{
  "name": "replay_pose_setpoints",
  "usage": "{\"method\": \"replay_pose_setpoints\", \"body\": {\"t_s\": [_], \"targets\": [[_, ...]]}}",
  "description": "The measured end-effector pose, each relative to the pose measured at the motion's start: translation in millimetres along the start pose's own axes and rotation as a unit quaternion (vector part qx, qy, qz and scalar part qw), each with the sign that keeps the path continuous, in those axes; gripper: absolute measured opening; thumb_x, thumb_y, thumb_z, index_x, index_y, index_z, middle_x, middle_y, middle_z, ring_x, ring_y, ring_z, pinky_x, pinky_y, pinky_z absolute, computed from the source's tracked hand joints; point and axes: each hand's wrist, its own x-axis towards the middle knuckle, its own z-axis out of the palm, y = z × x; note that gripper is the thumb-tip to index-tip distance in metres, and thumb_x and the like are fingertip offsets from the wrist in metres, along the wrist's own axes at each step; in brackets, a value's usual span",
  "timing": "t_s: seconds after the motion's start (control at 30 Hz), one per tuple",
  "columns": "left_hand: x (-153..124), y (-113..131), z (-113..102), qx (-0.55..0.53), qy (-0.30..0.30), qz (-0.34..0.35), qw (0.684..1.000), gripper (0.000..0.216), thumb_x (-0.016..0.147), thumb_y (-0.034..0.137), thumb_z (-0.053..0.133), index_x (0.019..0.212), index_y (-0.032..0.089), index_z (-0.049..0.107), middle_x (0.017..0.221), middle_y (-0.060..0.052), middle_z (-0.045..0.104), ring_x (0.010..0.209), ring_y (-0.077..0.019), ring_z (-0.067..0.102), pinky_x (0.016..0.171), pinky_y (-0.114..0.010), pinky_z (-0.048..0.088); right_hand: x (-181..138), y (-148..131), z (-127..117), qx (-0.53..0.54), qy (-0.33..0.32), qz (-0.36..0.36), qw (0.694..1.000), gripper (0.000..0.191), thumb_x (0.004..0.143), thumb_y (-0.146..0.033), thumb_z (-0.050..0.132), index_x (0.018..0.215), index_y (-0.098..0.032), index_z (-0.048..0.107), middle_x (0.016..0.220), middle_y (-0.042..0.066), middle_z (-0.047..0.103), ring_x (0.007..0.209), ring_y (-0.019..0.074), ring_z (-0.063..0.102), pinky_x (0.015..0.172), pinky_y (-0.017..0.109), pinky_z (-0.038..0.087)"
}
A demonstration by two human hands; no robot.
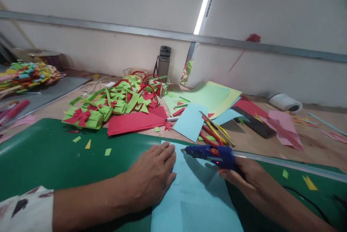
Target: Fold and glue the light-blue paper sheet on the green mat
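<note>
My left hand (pixel 153 172) lies flat, palm down, on the left edge of a creased light-blue paper sheet (pixel 195 203). Its fingers are stretched out toward the sheet's far end. My right hand (pixel 242 177) grips a blue glue gun (pixel 211 154), and a long clear glue stick (pixel 287 165) sticks out of its back. The gun's nozzle points left and is at the far part of the sheet, close to my left fingertips; whether it touches the paper I cannot tell. A small red light glows on the gun.
Beneath the sheet lies a green mat (pixel 81 167) with paper scraps. Behind it are green and red paper bags with bows (pixel 84 116), red paper sheets (pixel 135 121), scissors (pixel 217 130), a dark phone-like object (pixel 255 123) and a bottle (pixel 163 63). A black cord (pixel 306 201) runs at right.
</note>
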Motion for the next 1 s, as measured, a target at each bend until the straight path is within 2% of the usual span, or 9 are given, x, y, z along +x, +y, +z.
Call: {"method": "replay_pose_setpoints", "body": {"t_s": [0.17, 0.3, 0.5, 0.73, 0.87, 1.0], "targets": [[-1, 0, -1, 0.024, -0.011, 0.004, 1.0, 0.046, 0.096, 0.03, 0.034, 0.132, 0.004, 0.047, 0.14, -0.02, 0.043, 0.129, -0.0351, 0.039, 0.104, -0.049, 0.039, -1, -8, -4, -0.054, -0.023, -0.02, 0.998, 0.029, 0.088, -0.046, 0.045, 0.086, -0.021, 0.061, 0.083, 0.006, 0.067, 0.069, 0.0216, 0.059, 0.061, 0.033, 0.047], [0, 0, -2, 0.032, -0.012, 0.006, 0.999, 0.048, 0.096, 0.03, 0.032, 0.133, 0.004, 0.046, 0.141, -0.019, 0.042, 0.13, -0.0346, 0.038, 0.104, -0.048, 0.039, -3, -12, -5, -0.086, -0.019, -0.027, 0.996, 0.027, 0.089, -0.042, 0.046, 0.086, -0.021, 0.062, 0.08, 0.005, 0.068, 0.066, 0.019, 0.06, 0.06, 0.03, 0.047], [0, 1, -3, 0.027, -0.016, 0.001, 0.999, 0.048, 0.096, 0.031, 0.031, 0.133, 0.004, 0.046, 0.141, -0.019, 0.042, 0.13, -0.0346, 0.039, 0.104, -0.048, 0.039, -6, -11, -6, -0.083, -0.007, -0.055, 0.995, 0.026, 0.088, -0.042, 0.047, 0.089, -0.022, 0.063, 0.085, 0.006, 0.07, 0.068, 0.0215, 0.063, 0.062, 0.032, 0.05], [0, 0, -1, 0.028, -0.013, 0.003, 1.0, 0.047, 0.096, 0.03, 0.033, 0.133, 0.004, 0.047, 0.141, -0.02, 0.043, 0.129, -0.0351, 0.04, 0.103, -0.049, 0.039, -4, -13, -6, -0.099, 0.004, -0.045, 0.994, 0.023, 0.088, -0.04, 0.047, 0.086, -0.023, 0.062, 0.085, 0.005, 0.07, 0.071, 0.022, 0.064, 0.063, 0.032, 0.05], [-1, 1, -2, 0.032, -0.014, 0.006, 0.999, 0.048, 0.096, 0.03, 0.033, 0.134, 0.004, 0.046, 0.141, -0.019, 0.042, 0.13, -0.0347, 0.038, 0.104, -0.049, 0.038, -3, -13, -6, -0.105, 0.006, -0.053, 0.993, 0.025, 0.087, -0.042, 0.047, 0.082, -0.023, 0.062, 0.08, 0.005, 0.07, 0.065, 0.0228, 0.063, 0.058, 0.034, 0.051], [-1, 1, -2, 0.036, -0.013, 0.002, 0.999, 0.047, 0.096, 0.03, 0.033, 0.133, 0.004, 0.046, 0.141, -0.019, 0.043, 0.129, -0.0344, 0.04, 0.104, -0.048, 0.039, -8, -13, -6, -0.134, 0.012, -0.072, 0.988, 0.024, 0.088, -0.039, 0.045, 0.092, -0.024, 0.063, 0.092, 0.006, 0.071, 0.078, 0.026, 0.066, 0.069, 0.039, 0.054]]}}
